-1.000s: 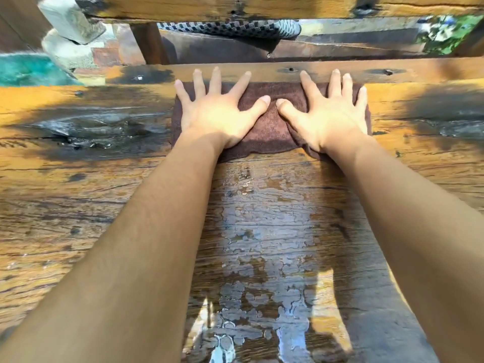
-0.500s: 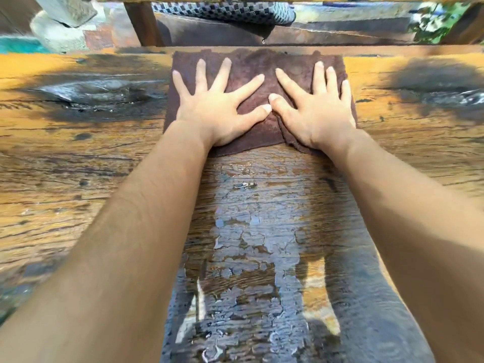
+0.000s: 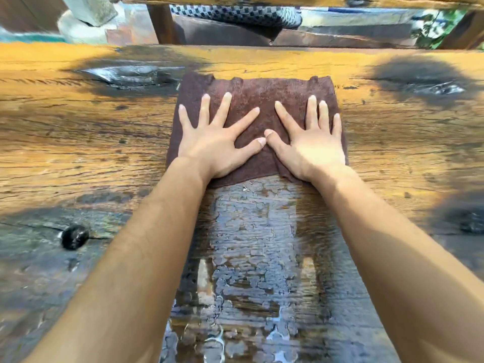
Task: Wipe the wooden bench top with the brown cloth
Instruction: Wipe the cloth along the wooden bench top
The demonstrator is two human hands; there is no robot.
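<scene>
Head view: mid-wipe, left hand [image 3: 214, 145] and right hand [image 3: 311, 148] press the cloth [image 3: 262, 93] with flat, spread fingers; the next stroke likely needs even pressure across the desk [image 3: 78, 153].

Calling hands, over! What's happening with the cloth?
Left hand, right hand: both flat, fingers spread, pressing brown rectangular cloth. Cloth lies spread on weathered wooden bench top, wet streak on its near side. Nothing blocking.
</scene>
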